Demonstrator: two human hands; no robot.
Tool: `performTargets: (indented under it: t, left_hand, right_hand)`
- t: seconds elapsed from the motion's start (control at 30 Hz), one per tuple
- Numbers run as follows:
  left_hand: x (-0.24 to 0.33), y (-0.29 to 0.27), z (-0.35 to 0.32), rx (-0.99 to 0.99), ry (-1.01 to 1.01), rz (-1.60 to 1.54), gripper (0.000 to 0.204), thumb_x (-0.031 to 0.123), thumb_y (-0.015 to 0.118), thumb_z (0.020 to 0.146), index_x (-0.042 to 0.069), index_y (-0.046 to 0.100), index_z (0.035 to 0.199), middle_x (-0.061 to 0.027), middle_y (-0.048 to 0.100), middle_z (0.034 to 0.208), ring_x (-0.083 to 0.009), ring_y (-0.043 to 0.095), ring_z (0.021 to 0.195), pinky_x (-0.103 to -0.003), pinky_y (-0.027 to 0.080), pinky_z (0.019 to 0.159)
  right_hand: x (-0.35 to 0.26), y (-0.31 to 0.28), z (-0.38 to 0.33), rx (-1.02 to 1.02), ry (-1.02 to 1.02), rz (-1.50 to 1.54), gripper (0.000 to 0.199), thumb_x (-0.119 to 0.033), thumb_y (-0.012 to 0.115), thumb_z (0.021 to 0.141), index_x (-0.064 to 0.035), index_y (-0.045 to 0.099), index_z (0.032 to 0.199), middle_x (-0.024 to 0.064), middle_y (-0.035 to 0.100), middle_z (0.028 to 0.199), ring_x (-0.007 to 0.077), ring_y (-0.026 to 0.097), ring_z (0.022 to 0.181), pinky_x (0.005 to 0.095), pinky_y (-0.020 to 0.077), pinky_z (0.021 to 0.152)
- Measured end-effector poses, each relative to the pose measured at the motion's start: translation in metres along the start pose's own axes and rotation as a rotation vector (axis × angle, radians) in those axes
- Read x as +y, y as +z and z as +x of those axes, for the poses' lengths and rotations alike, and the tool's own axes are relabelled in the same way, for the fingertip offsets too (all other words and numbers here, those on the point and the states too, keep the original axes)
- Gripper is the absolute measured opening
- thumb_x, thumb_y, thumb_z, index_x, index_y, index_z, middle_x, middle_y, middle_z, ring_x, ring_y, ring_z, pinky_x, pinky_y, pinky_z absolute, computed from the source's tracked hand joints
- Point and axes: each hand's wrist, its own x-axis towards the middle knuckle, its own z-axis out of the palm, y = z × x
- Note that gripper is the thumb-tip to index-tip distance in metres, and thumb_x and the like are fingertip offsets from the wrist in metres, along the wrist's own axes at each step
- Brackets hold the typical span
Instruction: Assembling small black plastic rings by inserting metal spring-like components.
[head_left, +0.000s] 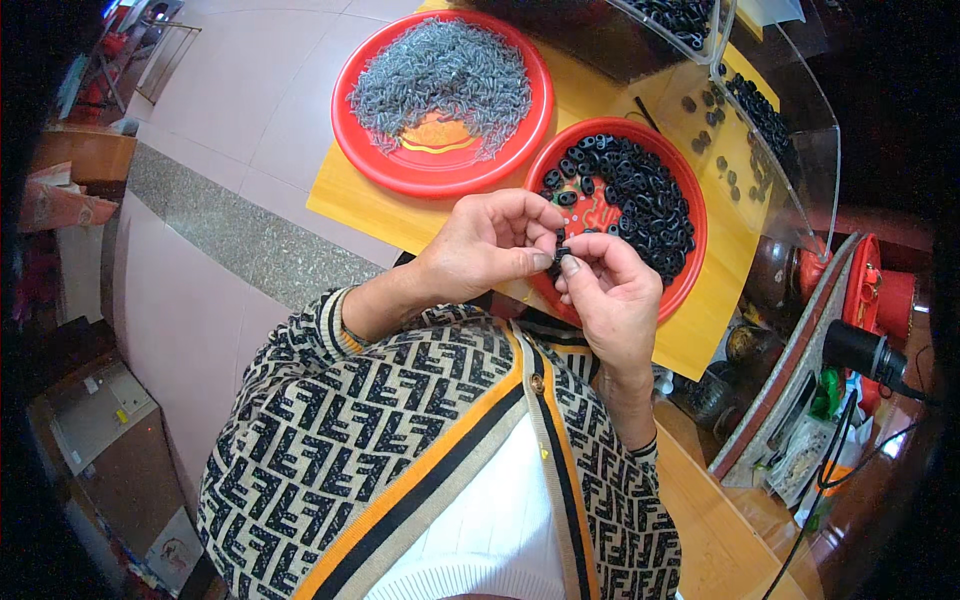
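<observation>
Over red tray of black pieces; hands pinch black part.

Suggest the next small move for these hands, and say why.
Probably steady the small black piece with the left hand and adjust it slightly with the right hand: both hands meet on it, and neither is picking from the red tray of black pieces. It is mostly covered, so its exact state is unclear.
</observation>
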Motion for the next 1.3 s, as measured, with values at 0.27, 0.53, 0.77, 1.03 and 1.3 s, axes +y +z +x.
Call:
performTargets:
  t: [0.27, 0.53, 0.77, 1.03, 1.3]
  left_hand:
    - [-0.003, -0.003, -0.001, -0.012, -0.018, 0.056, 0.031, -0.002, 0.061, 0.075, -0.002, 0.049, 0.103, -0.0034, 0.057, 0.085, -0.0084, 0.055, 0.079, -0.021, 0.045, 0.071]
    - [0.003, 0.010, -0.003, 0.035, 0.081, 0.415, 0.021, -0.003, 0.053, 0.080, -0.006, 0.049, 0.100, -0.0039, 0.056, 0.077, -0.0071, 0.053, 0.072, -0.022, 0.045, 0.063]
    - [0.000, 0.007, 0.000, -0.010, -0.004, 0.421, 0.020, -0.002, 0.053, 0.080, -0.006, 0.050, 0.099, -0.0039, 0.057, 0.077, -0.0077, 0.053, 0.072, -0.022, 0.046, 0.063]
    - [0.001, 0.012, 0.002, 0.091, -0.027, 0.168, 0.024, -0.004, 0.054, 0.078, -0.005, 0.047, 0.101, -0.0053, 0.056, 0.077, -0.0086, 0.054, 0.072, -0.022, 0.046, 0.065]
    - [-0.011, 0.019, 0.006, 0.170, 0.035, 0.146, 0.019, -0.008, 0.053, 0.077, -0.005, 0.047, 0.094, -0.0066, 0.056, 0.072, -0.0097, 0.056, 0.067, -0.022, 0.047, 0.060]
  right_hand:
    - [0.008, -0.003, 0.002, 0.001, -0.286, -0.418, 0.009, 0.003, 0.053, 0.079, 0.0028, 0.058, 0.087, 0.0013, 0.056, 0.075, 0.0047, 0.052, 0.061, 0.0165, 0.0423, 0.055]
    - [0.020, -0.001, 0.001, 0.084, -0.256, -0.228, 0.009, 0.003, 0.058, 0.073, 0.0029, 0.059, 0.082, 0.0078, 0.058, 0.070, 0.0095, 0.056, 0.055, 0.0209, 0.0433, 0.050]
    - [0.023, -0.003, -0.002, 0.067, -0.138, -0.112, 0.012, 0.004, 0.055, 0.075, 0.0046, 0.059, 0.086, 0.0074, 0.059, 0.074, 0.0098, 0.060, 0.059, 0.0202, 0.0469, 0.051]
    - [0.029, -0.001, 0.000, 0.109, -0.139, -0.095, 0.011, 0.004, 0.055, 0.076, 0.0040, 0.059, 0.086, 0.0054, 0.058, 0.073, 0.0075, 0.058, 0.060, 0.0185, 0.0460, 0.052]
    - [0.027, 0.003, -0.004, 0.175, -0.119, -0.069, 0.011, 0.006, 0.052, 0.079, 0.0054, 0.058, 0.088, 0.0061, 0.057, 0.079, 0.0093, 0.059, 0.061, 0.0201, 0.0503, 0.053]
